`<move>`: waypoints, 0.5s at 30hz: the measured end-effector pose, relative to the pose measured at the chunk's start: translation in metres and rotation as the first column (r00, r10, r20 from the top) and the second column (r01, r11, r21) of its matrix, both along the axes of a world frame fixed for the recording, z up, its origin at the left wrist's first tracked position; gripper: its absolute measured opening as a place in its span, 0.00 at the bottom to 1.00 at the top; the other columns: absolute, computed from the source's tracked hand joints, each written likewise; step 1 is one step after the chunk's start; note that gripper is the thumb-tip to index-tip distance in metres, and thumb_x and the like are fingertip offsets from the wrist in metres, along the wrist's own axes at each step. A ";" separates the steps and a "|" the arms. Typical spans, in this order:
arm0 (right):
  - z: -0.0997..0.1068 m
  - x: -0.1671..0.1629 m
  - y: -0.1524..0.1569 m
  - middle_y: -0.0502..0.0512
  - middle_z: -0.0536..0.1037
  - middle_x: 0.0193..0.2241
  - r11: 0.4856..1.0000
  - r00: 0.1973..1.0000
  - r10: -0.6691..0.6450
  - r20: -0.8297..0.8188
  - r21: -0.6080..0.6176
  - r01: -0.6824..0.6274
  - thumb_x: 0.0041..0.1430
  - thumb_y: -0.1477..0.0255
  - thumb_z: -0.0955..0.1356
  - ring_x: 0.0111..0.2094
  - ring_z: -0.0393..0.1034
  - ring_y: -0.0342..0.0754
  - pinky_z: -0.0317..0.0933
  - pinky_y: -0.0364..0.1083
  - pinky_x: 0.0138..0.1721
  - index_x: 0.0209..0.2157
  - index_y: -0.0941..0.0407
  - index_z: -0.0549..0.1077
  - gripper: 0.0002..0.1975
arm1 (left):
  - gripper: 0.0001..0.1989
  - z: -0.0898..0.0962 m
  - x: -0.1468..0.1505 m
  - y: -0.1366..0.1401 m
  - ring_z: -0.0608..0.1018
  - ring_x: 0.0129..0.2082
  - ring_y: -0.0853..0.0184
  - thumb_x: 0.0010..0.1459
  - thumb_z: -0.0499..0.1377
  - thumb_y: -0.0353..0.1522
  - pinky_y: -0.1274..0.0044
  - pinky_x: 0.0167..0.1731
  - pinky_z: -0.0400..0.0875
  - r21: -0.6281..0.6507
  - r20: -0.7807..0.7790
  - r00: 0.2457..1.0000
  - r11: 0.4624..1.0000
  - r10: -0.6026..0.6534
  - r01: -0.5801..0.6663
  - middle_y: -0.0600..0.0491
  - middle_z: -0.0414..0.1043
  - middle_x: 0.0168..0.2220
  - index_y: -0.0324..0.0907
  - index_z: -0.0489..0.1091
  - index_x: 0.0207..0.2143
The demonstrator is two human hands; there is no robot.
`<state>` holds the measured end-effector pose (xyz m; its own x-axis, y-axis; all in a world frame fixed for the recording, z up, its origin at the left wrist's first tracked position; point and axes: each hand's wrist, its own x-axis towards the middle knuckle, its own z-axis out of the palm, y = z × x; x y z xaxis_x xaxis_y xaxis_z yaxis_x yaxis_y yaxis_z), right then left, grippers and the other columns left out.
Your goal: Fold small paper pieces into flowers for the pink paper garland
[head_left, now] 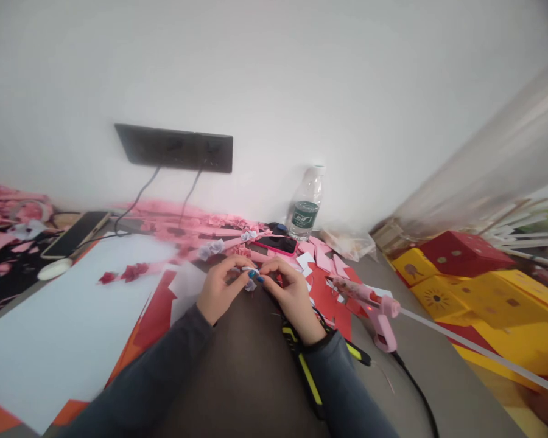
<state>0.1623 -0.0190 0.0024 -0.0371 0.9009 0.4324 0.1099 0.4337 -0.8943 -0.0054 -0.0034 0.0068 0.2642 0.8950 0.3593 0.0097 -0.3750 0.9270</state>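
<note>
My left hand (pixel 222 286) and my right hand (pixel 293 295) meet above the grey table, their fingertips pinched on a small white paper flower (pixel 249 285). Fingers cover most of the flower, so its full shape is hidden. Under my right wrist lies a pair of black and yellow-green handled pliers (pixel 307 371), partly covered by the sleeve. Pink paper-flower sprays (pixel 223 222) spread just beyond my hands, and a strip with white blossoms (pixel 211 248) lies nearest my left hand. Right of my right hand rests a pink glue gun (pixel 378 313) with a glue stick in its back.
White sheets (pixel 86 304) over red and orange paper cover the left. At the back are a phone with a pink edge (pixel 277 244) and a water bottle (pixel 305 207). Red paper scraps (pixel 322 286) lie mid-right, yellow and red boxes (pixel 475 274) far right. Another phone (pixel 75 234) is charging at left.
</note>
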 end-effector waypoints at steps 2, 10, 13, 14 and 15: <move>0.000 0.000 0.000 0.52 0.75 0.29 1.000 1.000 -0.011 0.007 -0.019 0.012 0.57 0.68 0.71 0.31 0.69 0.47 0.62 0.45 0.33 0.29 0.55 0.74 0.06 | 0.03 0.000 0.001 0.000 0.77 0.37 0.65 0.58 0.58 0.29 0.78 0.35 0.73 -0.029 -0.009 1.000 1.000 0.002 -0.002 0.50 0.73 0.35 0.39 0.72 0.33; -0.002 -0.001 0.001 0.52 0.75 0.28 0.997 0.999 -0.032 0.023 -0.065 0.033 0.56 0.65 0.71 0.28 0.68 0.46 0.62 0.44 0.29 0.28 0.55 0.74 0.09 | 0.04 -0.002 0.000 0.002 0.77 0.34 0.67 0.57 0.60 0.32 0.79 0.33 0.73 -0.023 0.001 0.998 0.998 0.062 -0.062 0.51 0.74 0.33 0.39 0.72 0.33; -0.005 -0.002 0.002 0.52 0.76 0.28 0.994 0.999 -0.042 0.007 -0.103 0.042 0.58 0.63 0.69 0.28 0.69 0.47 0.62 0.44 0.29 0.31 0.55 0.74 0.09 | 0.04 0.001 -0.004 0.004 0.77 0.33 0.67 0.58 0.60 0.32 0.80 0.33 0.74 0.048 0.035 0.986 0.985 0.164 -0.165 0.51 0.75 0.33 0.40 0.72 0.33; -0.006 -0.002 0.003 0.53 0.76 0.28 0.993 0.999 -0.044 0.001 -0.113 0.044 0.59 0.63 0.68 0.28 0.69 0.47 0.63 0.44 0.29 0.32 0.55 0.73 0.10 | 0.04 0.002 -0.006 0.005 0.78 0.33 0.68 0.58 0.59 0.32 0.80 0.33 0.74 0.076 0.047 0.979 0.977 0.198 -0.201 0.51 0.75 0.33 0.40 0.72 0.33; -0.007 -0.002 0.003 0.53 0.76 0.28 0.992 0.999 -0.044 -0.005 -0.120 0.043 0.59 0.62 0.68 0.28 0.69 0.47 0.63 0.44 0.29 0.33 0.55 0.73 0.11 | 0.04 0.004 -0.007 0.006 0.78 0.34 0.68 0.58 0.59 0.32 0.80 0.33 0.74 0.102 0.060 0.971 0.966 0.231 -0.236 0.51 0.76 0.34 0.40 0.72 0.33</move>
